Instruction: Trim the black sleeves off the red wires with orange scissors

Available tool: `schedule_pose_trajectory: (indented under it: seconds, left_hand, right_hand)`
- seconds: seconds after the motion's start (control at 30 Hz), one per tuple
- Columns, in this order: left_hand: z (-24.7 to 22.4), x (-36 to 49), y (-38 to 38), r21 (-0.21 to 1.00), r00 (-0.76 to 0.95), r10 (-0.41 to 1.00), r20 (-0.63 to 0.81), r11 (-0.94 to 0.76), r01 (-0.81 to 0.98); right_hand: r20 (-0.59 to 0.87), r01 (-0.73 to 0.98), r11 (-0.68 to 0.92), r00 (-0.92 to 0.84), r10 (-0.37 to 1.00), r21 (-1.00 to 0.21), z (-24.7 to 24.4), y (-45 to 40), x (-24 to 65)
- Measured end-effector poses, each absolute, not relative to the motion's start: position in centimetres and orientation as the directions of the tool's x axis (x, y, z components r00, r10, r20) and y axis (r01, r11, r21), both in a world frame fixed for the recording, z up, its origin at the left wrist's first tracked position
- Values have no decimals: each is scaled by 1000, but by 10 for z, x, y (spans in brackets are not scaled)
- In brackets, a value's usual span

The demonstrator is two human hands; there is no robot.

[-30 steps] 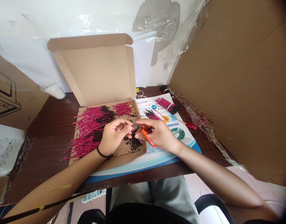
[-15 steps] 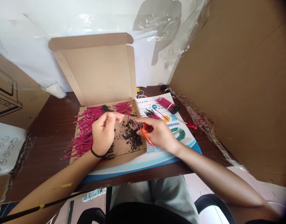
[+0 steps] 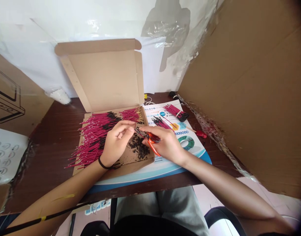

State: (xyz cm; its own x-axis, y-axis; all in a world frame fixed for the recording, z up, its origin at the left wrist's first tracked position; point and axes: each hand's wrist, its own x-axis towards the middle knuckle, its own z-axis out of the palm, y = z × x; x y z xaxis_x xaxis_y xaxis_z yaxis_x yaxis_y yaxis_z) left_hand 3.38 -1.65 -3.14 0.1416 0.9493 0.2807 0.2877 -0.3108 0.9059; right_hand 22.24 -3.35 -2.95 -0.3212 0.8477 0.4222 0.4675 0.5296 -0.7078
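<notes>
My right hand (image 3: 168, 144) is wrapped around orange-handled cutters (image 3: 154, 149), their dark jaws pointing left. Just in front of those jaws, my left hand (image 3: 117, 142) is closed in a pinch on a thin wire, mostly hidden by the fingers. Both hands are above an open cardboard box (image 3: 103, 78). A pile of magenta wires (image 3: 91, 131) with black sleeved ends fills its left side, and a smaller bunch of wires (image 3: 128, 114) with bare golden tips lies at its back. Small black scraps (image 3: 141, 149) cover the box floor beneath the cutters.
A printed sheet (image 3: 197, 155) lies under and right of the box, bearing loose wires (image 3: 161, 122) and a banded wire bundle (image 3: 176, 112). A red-ended item (image 3: 201, 133) is farther right. Tall cardboard (image 3: 251, 98) walls the right side; a clear bag (image 3: 60, 95) stands back left.
My left hand has shifted right, and its thumb and fingers have come together by the cutter jaws. The cutters have stayed nearly in place in my right hand.
</notes>
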Motion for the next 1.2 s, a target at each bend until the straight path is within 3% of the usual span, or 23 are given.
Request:
schedule_pose_trajectory:
  seconds: [0.13, 0.27, 0.43, 0.57, 0.7, 0.8, 1.2]
  left_hand:
    - [-43, 34, -19, 992, 282, 951, 124, -111, -61]
    - [-49, 33, -22, 988, 304, 949, 86, -43, -146]
    - [-46, 34, -20, 993, 374, 923, 87, -51, -105]
    - [-38, 35, -20, 981, 313, 932, 184, -195, 6]
    - [-32, 36, -24, 881, 202, 913, 354, -398, 257]
    - [-32, 36, -26, 790, 202, 873, 444, -488, 371]
    - [-34, 36, -24, 726, 244, 837, 489, -546, 418]
  right_hand:
    - [451, 446, 558, -330, 829, -700, -26, -35, 221]
    - [456, 443, 554, -314, 832, -705, -24, -36, 221]
    - [442, 467, 549, -325, 836, -693, -24, -38, 219]
    - [489, 546, 573, -308, 816, -611, -24, -38, 223]
    - [573, 626, 602, -284, 768, -496, -19, -34, 230]
    - [571, 647, 593, -284, 770, -479, -16, -34, 232]
    - [468, 711, 558, -354, 810, -429, -21, -37, 229]
